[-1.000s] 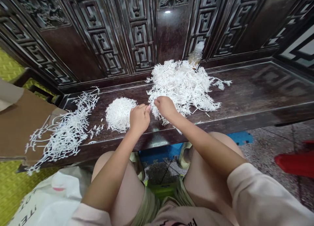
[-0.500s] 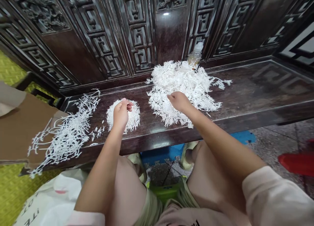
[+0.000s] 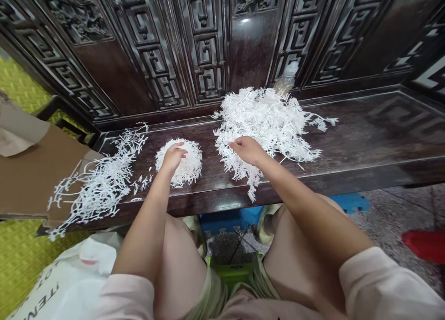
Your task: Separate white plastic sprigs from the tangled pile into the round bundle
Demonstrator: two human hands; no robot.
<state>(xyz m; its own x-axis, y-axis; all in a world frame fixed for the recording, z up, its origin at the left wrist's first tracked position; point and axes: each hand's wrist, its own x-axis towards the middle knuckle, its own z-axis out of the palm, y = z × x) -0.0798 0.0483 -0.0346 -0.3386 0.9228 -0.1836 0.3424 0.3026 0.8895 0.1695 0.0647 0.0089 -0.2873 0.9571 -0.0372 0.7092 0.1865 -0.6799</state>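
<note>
My left hand (image 3: 174, 156) is over a small round heap of white clipped pieces (image 3: 191, 165). Its thumb and fingers are apart and hold nothing I can see. My right hand (image 3: 247, 149) is closed in a pinch at the near left side of a large pile of white branching plastic sprigs (image 3: 267, 118). A white sprig (image 3: 252, 188) trails below this hand over the bench's front edge; the exact grip is hidden among the white pieces. Bare white stems (image 3: 100, 185) lie tangled at the left, and a few loose bits (image 3: 142, 183) are beside the small heap.
Everything lies on a dark wooden bench (image 3: 361, 139) with a carved back panel (image 3: 253, 51). Behind the large pile stands a clear bottle (image 3: 287, 77) with a white cap. Cardboard (image 3: 45, 167) is at the left, above a white bag (image 3: 79, 273). A red object (image 3: 424, 246) is at right.
My left hand has opened its fingers over the small heap. My right hand has shifted slightly left and down, and a sprig now hangs lower at the bench edge. The view has shifted a little.
</note>
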